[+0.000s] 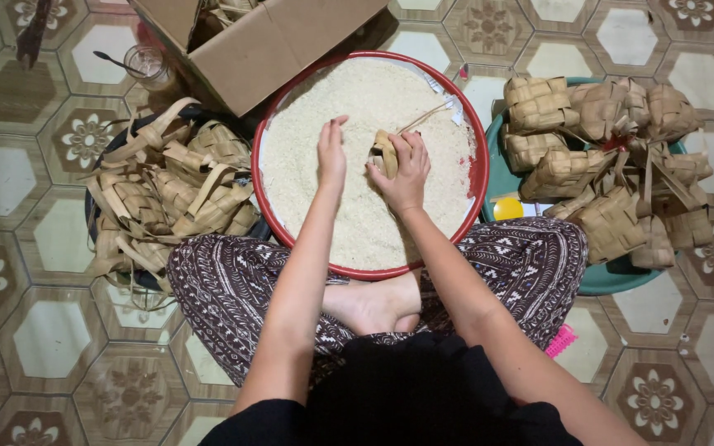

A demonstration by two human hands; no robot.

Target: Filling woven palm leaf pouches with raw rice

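Woven leaf pouch [386,154] sits tight in my right hand [406,169] over the rice bowl [479,165], and if that grip tips while my flat, empty left hand [331,153] scoops, rice could spill onto the floor.

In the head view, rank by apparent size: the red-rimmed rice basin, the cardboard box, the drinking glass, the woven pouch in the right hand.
1. Red-rimmed rice basin
2. Cardboard box, though cut off by the frame, so unsure
3. Drinking glass and woven pouch: too alike to rank

Your right hand [402,169] covers most of the small woven palm-leaf pouch [385,154], and the brown cardboard box [266,41] is cut off at the top edge.
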